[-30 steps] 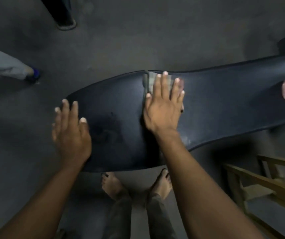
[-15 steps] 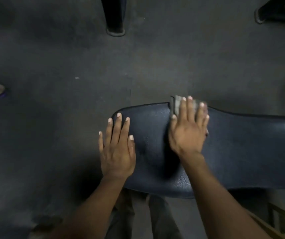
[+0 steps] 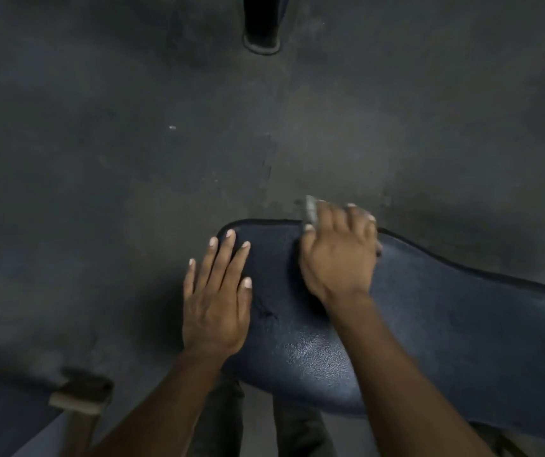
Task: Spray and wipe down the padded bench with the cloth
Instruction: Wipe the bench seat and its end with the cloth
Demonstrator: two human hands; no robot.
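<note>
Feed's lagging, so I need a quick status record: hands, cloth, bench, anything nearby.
left hand: flat, fingers spread, on the bench end
right hand: curled over the cloth at the far edge
cloth: grey, mostly hidden, a corner sticks out past the edge
bench: dark padded, sheen near the front edge
spray bottle: not in view
floor: dark, a post base at the top

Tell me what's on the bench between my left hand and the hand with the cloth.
Nothing. In the head view, only bare dark padding of the bench separates the flat left hand from the right hand holding the cloth at the far edge.
</note>
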